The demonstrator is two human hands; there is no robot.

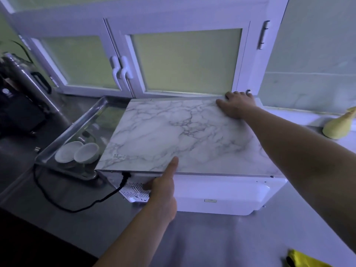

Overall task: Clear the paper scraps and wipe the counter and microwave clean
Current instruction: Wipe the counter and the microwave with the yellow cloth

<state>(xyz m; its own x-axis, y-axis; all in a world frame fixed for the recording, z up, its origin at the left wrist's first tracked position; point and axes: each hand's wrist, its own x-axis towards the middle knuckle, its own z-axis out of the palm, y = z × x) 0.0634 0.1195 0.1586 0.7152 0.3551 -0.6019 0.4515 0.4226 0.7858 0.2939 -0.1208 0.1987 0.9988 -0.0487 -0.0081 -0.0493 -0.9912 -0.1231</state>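
The microwave (pixel 173 132) stands on the steel counter (pixel 212 237) with its marble-patterned top towards me and its white back face with a vent grille facing me. My left hand (pixel 163 191) grips the near top edge, thumb lying on the marble top and fingers against the back face by the grille. My right hand (pixel 237 105) holds the far right corner, fingers curled over the rear edge. A yellow item (pixel 300 259), perhaps a cloth, lies at the bottom right on the counter. I see no paper scraps.
A black power cord (pixel 67 205) loops from the microwave across the counter. To the left, a metal tray (pixel 77 128) holds two white bowls (pixel 77 151). A steel flask (pixel 25 81) stands far left. A pale yellow object (pixel 339 124) sits right. A window (pixel 185 60) is close behind.
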